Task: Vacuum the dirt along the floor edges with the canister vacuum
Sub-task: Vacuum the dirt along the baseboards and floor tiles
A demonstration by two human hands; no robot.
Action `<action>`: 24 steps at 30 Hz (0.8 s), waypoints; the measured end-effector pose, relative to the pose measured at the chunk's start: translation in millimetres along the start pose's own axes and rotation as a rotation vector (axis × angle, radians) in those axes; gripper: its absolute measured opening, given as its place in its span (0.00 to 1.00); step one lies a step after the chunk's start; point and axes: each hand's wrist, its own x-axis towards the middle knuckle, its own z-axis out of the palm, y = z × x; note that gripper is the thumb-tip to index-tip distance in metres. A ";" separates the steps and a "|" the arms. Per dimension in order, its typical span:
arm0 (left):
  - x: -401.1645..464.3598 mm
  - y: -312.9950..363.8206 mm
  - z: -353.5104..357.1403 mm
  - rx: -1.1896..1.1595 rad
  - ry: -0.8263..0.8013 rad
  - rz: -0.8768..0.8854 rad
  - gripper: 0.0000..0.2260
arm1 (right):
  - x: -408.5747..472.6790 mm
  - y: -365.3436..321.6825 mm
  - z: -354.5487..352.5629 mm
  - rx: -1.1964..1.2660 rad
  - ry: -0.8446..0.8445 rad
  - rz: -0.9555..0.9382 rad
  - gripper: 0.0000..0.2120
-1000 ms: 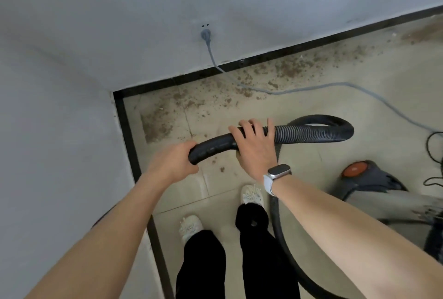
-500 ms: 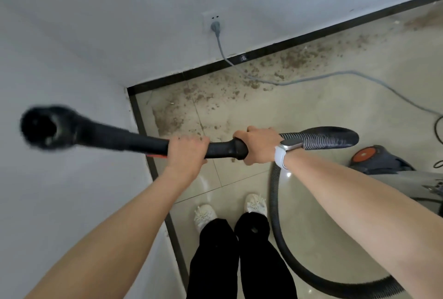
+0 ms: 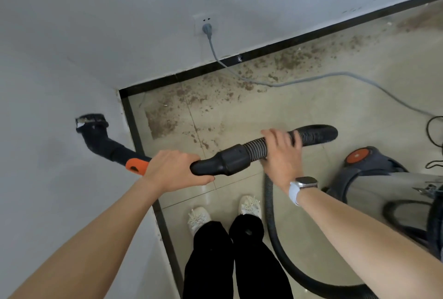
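My left hand [image 3: 176,170] grips the black wand handle [image 3: 223,163] of the vacuum, just right of its orange collar [image 3: 135,166]. The wand angles up left to a round brush nozzle [image 3: 92,121], held in the air in front of the left wall. My right hand [image 3: 281,152] curls over the ribbed black hose [image 3: 311,134], which loops down past my feet to the canister vacuum [image 3: 374,178] at the right. Brown dirt [image 3: 191,106] lies scattered in the corner and along the black skirting [image 3: 263,50].
A grey power cord [image 3: 299,80] runs from the wall socket [image 3: 206,26] across the tiled floor to the right. Thin black cables [image 3: 434,130] lie at the right edge. My two white shoes [image 3: 223,214] stand close to the left wall's skirting.
The wand has swung from pointing left at the camera to angling up left, the nozzle now facing the wall. My right hand slid off the handle onto the ribbed hose.
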 end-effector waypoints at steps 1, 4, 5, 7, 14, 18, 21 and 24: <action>-0.9 -2.0 1.4 -0.048 -0.007 -0.025 0.21 | 2.1 7.6 0.0 0.028 0.025 0.114 0.34; -6.6 -3.0 7.1 -0.182 -0.051 -0.123 0.20 | 16.3 24.2 -1.2 0.123 0.011 0.279 0.27; -7.5 -2.3 7.7 -0.206 -0.062 -0.161 0.21 | 24.4 26.7 -1.8 0.136 -0.001 0.247 0.26; -7.0 -2.3 6.3 -0.210 -0.042 -0.227 0.23 | 43.5 25.7 0.0 0.109 -0.058 0.099 0.26; 0.5 -13.9 -16.0 0.007 0.143 -0.278 0.18 | 104.7 -1.8 18.9 0.255 -0.320 -0.085 0.36; 9.3 -18.8 -22.1 0.082 0.294 -0.255 0.11 | 121.1 -12.8 38.9 0.365 -0.344 -0.078 0.30; 15.0 -22.9 -17.2 0.092 0.390 -0.258 0.12 | 114.9 -15.0 55.8 0.413 -0.366 -0.084 0.23; 22.1 -32.0 -8.2 0.111 0.504 -0.249 0.13 | 94.0 -14.7 63.8 0.533 -0.430 -0.032 0.20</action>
